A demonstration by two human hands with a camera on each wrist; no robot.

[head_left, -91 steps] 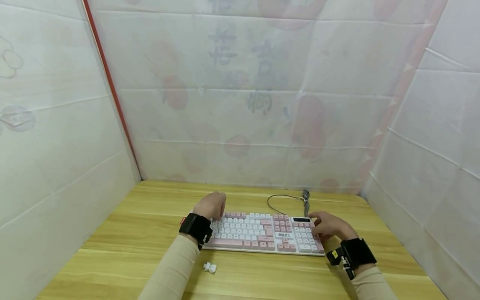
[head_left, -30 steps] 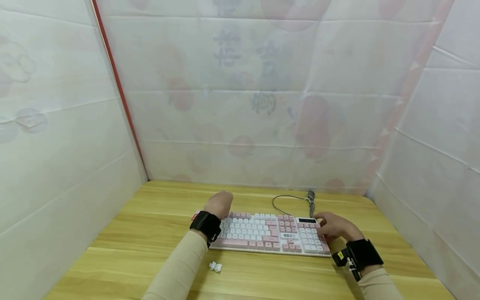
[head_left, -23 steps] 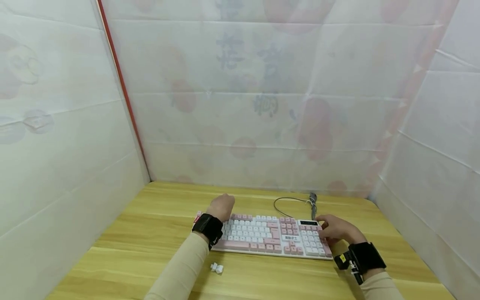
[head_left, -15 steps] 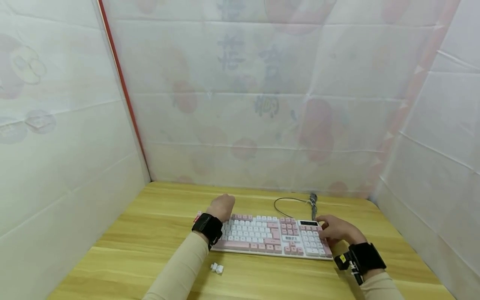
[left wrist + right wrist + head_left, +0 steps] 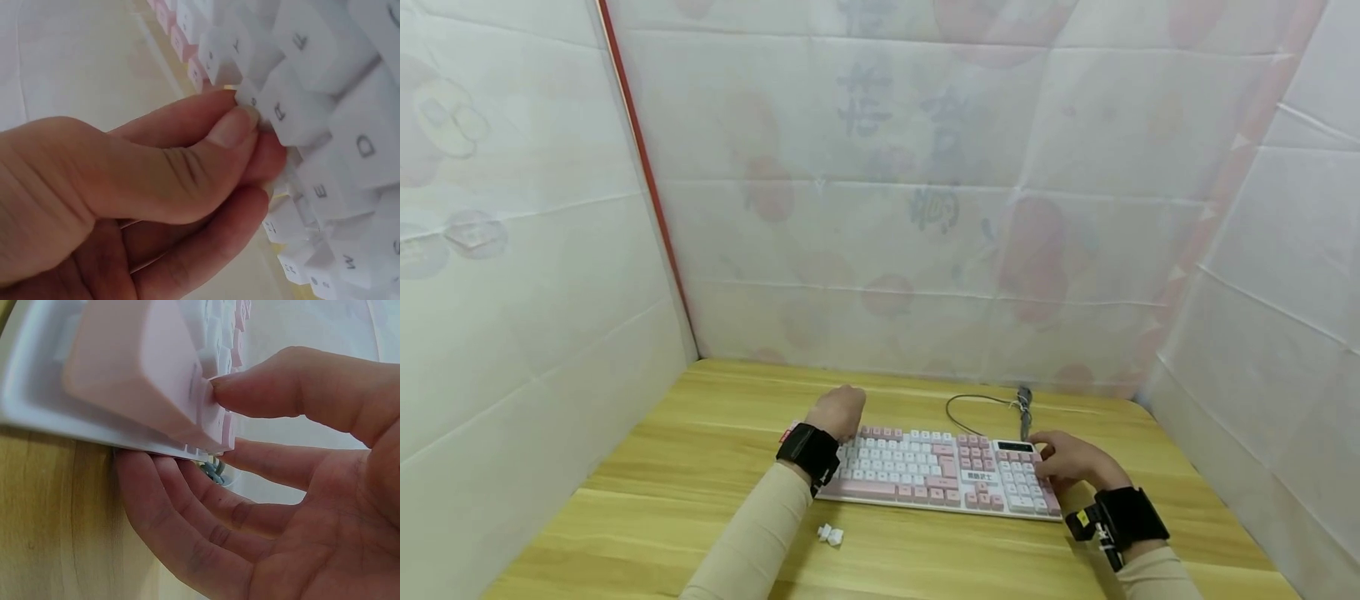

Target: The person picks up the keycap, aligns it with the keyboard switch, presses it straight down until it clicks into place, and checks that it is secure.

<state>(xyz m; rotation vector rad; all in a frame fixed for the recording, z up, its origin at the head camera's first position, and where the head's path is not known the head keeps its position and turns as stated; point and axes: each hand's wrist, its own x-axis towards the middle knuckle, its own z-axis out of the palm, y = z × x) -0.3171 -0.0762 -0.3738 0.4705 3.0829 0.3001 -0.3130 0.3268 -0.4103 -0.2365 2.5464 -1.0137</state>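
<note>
A pink-and-white keyboard (image 5: 895, 492) lies on the wooden table, its upper left part hidden by my left hand (image 5: 837, 412). In the left wrist view, thumb and fingers pinch a white keycap (image 5: 249, 97) in the row behind the R key (image 5: 284, 112). That keycap stands among the other keys; whether it sits fully on its switch is hidden. My right hand (image 5: 1075, 458) grips the keyboard's right end. Its thumb (image 5: 250, 394) presses the side of a pink key (image 5: 144, 375) from above, and the other fingers reach under the edge.
Small white pieces (image 5: 830, 534), which look like loose keycaps, lie in front of the keyboard. A bundled grey cable (image 5: 1024, 410) loops behind it. White printed sheeting (image 5: 880, 250) encloses the table (image 5: 647, 467) at the back and sides.
The head view has shifted slightly. Since the earliest frame my left hand has turned a little over the keys, its fingertips less visible. The right hand and keyboard stay put.
</note>
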